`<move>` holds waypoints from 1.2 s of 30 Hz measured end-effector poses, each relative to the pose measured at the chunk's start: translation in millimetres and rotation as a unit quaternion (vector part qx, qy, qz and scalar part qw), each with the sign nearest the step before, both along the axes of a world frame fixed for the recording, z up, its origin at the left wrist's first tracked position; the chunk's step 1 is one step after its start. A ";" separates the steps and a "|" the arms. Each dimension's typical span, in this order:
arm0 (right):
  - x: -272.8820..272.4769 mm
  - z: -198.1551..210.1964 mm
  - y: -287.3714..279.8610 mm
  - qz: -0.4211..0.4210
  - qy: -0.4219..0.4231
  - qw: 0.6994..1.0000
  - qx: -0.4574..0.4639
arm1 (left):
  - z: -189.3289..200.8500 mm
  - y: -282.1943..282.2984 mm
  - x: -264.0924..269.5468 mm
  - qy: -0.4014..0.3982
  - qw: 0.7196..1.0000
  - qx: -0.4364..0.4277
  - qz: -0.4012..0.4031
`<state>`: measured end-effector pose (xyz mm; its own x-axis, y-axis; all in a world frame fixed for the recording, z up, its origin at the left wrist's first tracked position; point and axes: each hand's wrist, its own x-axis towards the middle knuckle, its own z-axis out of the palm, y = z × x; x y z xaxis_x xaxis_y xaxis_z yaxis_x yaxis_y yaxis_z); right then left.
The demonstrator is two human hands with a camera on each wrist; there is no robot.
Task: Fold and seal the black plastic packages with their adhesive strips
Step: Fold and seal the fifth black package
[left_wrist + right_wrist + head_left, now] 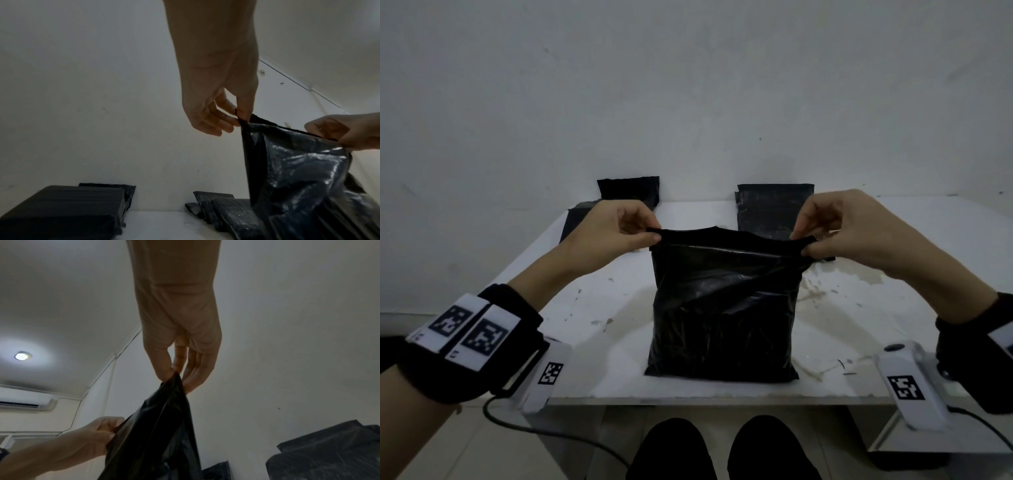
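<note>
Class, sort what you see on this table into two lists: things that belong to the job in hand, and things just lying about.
In the job: black plastic bag, pinched at its top corners by the left hand and right hand.
Lying about: left black packet and right black packet by the wall.
</note>
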<state>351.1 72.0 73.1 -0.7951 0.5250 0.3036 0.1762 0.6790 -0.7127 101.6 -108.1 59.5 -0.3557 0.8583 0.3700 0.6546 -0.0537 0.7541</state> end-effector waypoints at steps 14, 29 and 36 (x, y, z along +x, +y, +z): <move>-12.2 8.9 -4.4 0.072 -0.087 0.990 0.081 | 6.1 0.6 5.2 0.019 0.999 -0.038 -0.009; -55.6 22.4 -4.8 0.139 -0.234 0.962 0.026 | 8.7 13.6 9.3 0.020 0.999 -0.018 0.027; -55.4 19.2 -8.4 0.151 -0.238 0.958 0.042 | 7.5 15.1 12.8 0.069 0.997 -0.024 0.011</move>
